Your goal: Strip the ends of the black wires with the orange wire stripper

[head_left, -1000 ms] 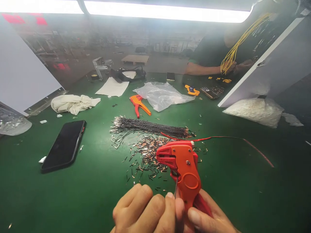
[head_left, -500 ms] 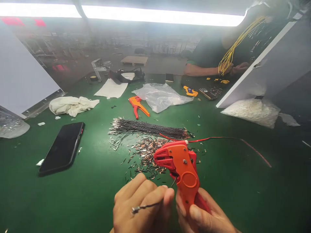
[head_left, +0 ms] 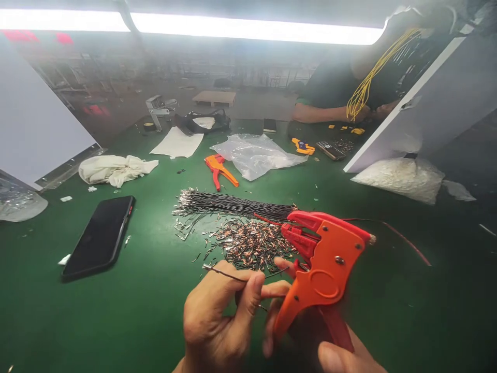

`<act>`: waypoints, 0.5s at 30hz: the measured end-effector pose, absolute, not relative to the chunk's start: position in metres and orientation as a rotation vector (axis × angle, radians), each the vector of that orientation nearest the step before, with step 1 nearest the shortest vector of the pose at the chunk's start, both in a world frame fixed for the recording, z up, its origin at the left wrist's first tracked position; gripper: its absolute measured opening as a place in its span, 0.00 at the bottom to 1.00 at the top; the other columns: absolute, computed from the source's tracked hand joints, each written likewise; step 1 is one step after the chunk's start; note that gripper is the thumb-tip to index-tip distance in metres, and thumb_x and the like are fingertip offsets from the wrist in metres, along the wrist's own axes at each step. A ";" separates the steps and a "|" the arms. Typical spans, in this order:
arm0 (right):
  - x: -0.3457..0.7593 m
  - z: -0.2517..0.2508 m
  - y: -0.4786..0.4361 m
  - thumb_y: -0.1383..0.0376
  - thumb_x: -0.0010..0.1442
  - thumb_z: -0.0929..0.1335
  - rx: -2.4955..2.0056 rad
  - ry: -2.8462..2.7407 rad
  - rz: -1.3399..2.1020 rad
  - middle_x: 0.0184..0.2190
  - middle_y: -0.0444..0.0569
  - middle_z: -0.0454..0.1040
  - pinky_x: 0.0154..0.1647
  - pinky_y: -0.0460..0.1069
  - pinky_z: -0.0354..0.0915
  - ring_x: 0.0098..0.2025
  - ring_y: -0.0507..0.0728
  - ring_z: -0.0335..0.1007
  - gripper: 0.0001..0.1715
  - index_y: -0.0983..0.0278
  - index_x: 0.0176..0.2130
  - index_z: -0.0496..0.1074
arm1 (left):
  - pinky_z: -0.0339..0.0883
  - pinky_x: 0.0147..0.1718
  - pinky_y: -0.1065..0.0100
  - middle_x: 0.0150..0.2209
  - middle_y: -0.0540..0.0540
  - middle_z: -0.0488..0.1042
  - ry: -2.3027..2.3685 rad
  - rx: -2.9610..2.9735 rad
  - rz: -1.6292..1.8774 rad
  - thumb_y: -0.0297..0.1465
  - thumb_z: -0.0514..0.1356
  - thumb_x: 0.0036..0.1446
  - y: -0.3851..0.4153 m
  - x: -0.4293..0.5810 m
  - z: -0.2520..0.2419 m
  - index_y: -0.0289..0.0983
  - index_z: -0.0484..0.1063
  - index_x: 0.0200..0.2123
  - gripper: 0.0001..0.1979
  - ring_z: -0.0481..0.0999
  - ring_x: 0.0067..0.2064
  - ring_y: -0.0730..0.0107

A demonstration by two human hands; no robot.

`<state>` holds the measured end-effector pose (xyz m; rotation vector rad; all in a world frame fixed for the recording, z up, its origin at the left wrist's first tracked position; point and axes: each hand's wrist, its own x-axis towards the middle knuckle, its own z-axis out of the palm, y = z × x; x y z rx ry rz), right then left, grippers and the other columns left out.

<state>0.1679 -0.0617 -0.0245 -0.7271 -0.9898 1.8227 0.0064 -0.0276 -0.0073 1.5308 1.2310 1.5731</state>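
My left hand pinches a thin black wire between thumb and forefinger. A small metal terminal is on the wire's left end, and its other end points right toward the tool. Orange and red wire strippers are gripped by my right hand, the jaws parted and facing left, the handles spread. Some right fingers are hidden behind the handle. Just beyond both hands lies a heap of short wire scraps. Behind it rests a bundle of black wires with metal terminals at the left ends.
A phone and a white cloth lie left. Farther back are another orange wire stripper, a plastic bag and yellow wire strippers. A person's arm is at the back right, near yellow wires.
The wire strippers have moved right and tilted, and their handles have spread. My left hand has turned, bringing the thumb into view, with the wire now apart from the tool's lower part.
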 end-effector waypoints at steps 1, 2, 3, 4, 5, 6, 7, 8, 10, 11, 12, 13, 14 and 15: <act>0.169 -0.025 -0.062 0.49 0.56 0.71 -0.734 -0.990 1.826 0.37 0.52 0.80 0.59 0.64 0.56 0.43 0.67 0.75 0.39 0.62 0.61 0.64 | 0.62 0.27 0.73 0.21 0.55 0.74 1.245 1.520 1.570 0.19 0.63 0.52 -0.027 0.006 -0.006 0.45 0.82 0.28 0.14 0.68 0.23 0.75; 0.169 -0.027 -0.063 0.50 0.56 0.71 -0.734 -0.986 1.826 0.37 0.52 0.80 0.58 0.64 0.57 0.43 0.67 0.75 0.41 0.62 0.63 0.62 | 0.61 0.26 0.74 0.21 0.55 0.74 1.264 1.501 1.556 0.20 0.63 0.53 -0.026 0.006 -0.005 0.45 0.82 0.27 0.13 0.67 0.22 0.76; 0.169 -0.029 -0.063 0.50 0.57 0.71 -0.722 -0.975 1.825 0.37 0.52 0.81 0.56 0.63 0.58 0.43 0.66 0.75 0.43 0.61 0.65 0.58 | 0.61 0.25 0.74 0.21 0.55 0.73 1.286 1.472 1.529 0.21 0.63 0.53 -0.024 0.005 -0.005 0.44 0.81 0.25 0.12 0.67 0.22 0.76; 0.168 -0.031 -0.064 0.50 0.57 0.71 -0.698 -0.961 1.829 0.38 0.51 0.81 0.54 0.62 0.59 0.42 0.65 0.75 0.44 0.60 0.66 0.56 | 0.60 0.24 0.74 0.21 0.55 0.73 1.309 1.436 1.485 0.23 0.63 0.54 -0.023 0.004 -0.004 0.44 0.80 0.24 0.11 0.67 0.22 0.76; 0.168 -0.032 -0.064 0.51 0.58 0.71 -0.662 -0.943 1.838 0.39 0.51 0.82 0.52 0.60 0.60 0.42 0.64 0.75 0.45 0.59 0.67 0.54 | 0.60 0.24 0.75 0.22 0.54 0.74 1.324 1.401 1.422 0.24 0.63 0.55 -0.022 0.003 -0.005 0.43 0.80 0.24 0.11 0.67 0.23 0.76; 0.167 -0.034 -0.064 0.51 0.58 0.71 -0.627 -0.924 1.856 0.40 0.51 0.82 0.49 0.58 0.60 0.41 0.63 0.75 0.44 0.59 0.67 0.55 | 0.60 0.24 0.75 0.22 0.54 0.74 1.334 1.374 1.351 0.27 0.63 0.56 -0.021 0.002 -0.005 0.41 0.79 0.23 0.10 0.67 0.23 0.76; 0.167 -0.035 -0.064 0.52 0.59 0.71 -0.595 -0.902 1.882 0.40 0.52 0.82 0.47 0.57 0.61 0.41 0.63 0.75 0.43 0.59 0.66 0.56 | 0.60 0.23 0.75 0.21 0.53 0.73 1.335 1.357 1.288 0.29 0.63 0.58 -0.020 0.000 -0.006 0.40 0.78 0.23 0.11 0.67 0.22 0.76; 0.166 -0.036 -0.064 0.53 0.59 0.71 -0.571 -0.876 1.918 0.40 0.53 0.83 0.45 0.56 0.61 0.40 0.62 0.76 0.42 0.60 0.66 0.58 | 0.60 0.22 0.75 0.20 0.53 0.73 1.329 1.351 1.238 0.30 0.63 0.59 -0.020 -0.001 -0.007 0.40 0.77 0.23 0.12 0.66 0.22 0.76; 0.166 -0.036 -0.063 0.54 0.58 0.71 -0.537 -0.809 1.995 0.41 0.56 0.83 0.43 0.55 0.61 0.41 0.62 0.76 0.42 0.61 0.66 0.59 | 0.61 0.23 0.76 0.21 0.53 0.73 1.303 1.351 1.199 0.32 0.62 0.60 -0.019 -0.004 -0.010 0.39 0.77 0.24 0.12 0.66 0.23 0.76; 0.166 -0.036 -0.063 0.54 0.58 0.71 -0.523 -0.775 2.019 0.41 0.56 0.83 0.44 0.56 0.61 0.41 0.63 0.77 0.42 0.61 0.66 0.59 | 0.62 0.23 0.76 0.22 0.53 0.73 1.286 1.350 1.202 0.33 0.62 0.60 -0.018 -0.005 -0.010 0.39 0.78 0.25 0.12 0.67 0.23 0.76; 0.167 -0.035 -0.062 0.55 0.59 0.71 -0.509 -0.751 2.035 0.41 0.57 0.83 0.44 0.56 0.62 0.42 0.63 0.77 0.42 0.61 0.67 0.58 | 0.63 0.24 0.76 0.23 0.52 0.74 1.265 1.349 1.202 0.33 0.62 0.60 -0.018 -0.006 -0.011 0.39 0.78 0.26 0.11 0.68 0.24 0.75; 0.167 -0.034 -0.062 0.55 0.59 0.71 -0.497 -0.734 2.040 0.41 0.57 0.83 0.45 0.57 0.62 0.42 0.63 0.77 0.42 0.61 0.67 0.58 | 0.64 0.25 0.76 0.24 0.52 0.76 1.239 1.352 1.195 0.33 0.63 0.60 -0.017 -0.006 -0.011 0.39 0.79 0.27 0.10 0.70 0.25 0.75; 0.168 -0.033 -0.062 0.55 0.59 0.70 -0.499 -0.725 2.032 0.41 0.58 0.83 0.45 0.57 0.62 0.42 0.63 0.77 0.41 0.62 0.67 0.59 | 0.65 0.26 0.76 0.25 0.51 0.76 1.214 1.359 1.184 0.34 0.63 0.60 -0.017 -0.007 -0.011 0.40 0.79 0.28 0.09 0.70 0.26 0.74; 0.168 -0.032 -0.062 0.55 0.59 0.70 -0.508 -0.718 2.022 0.41 0.58 0.83 0.45 0.57 0.62 0.42 0.63 0.77 0.41 0.62 0.66 0.59 | 0.65 0.26 0.76 0.25 0.51 0.76 1.193 1.370 1.172 0.34 0.63 0.60 -0.016 -0.008 -0.010 0.39 0.79 0.28 0.09 0.71 0.26 0.74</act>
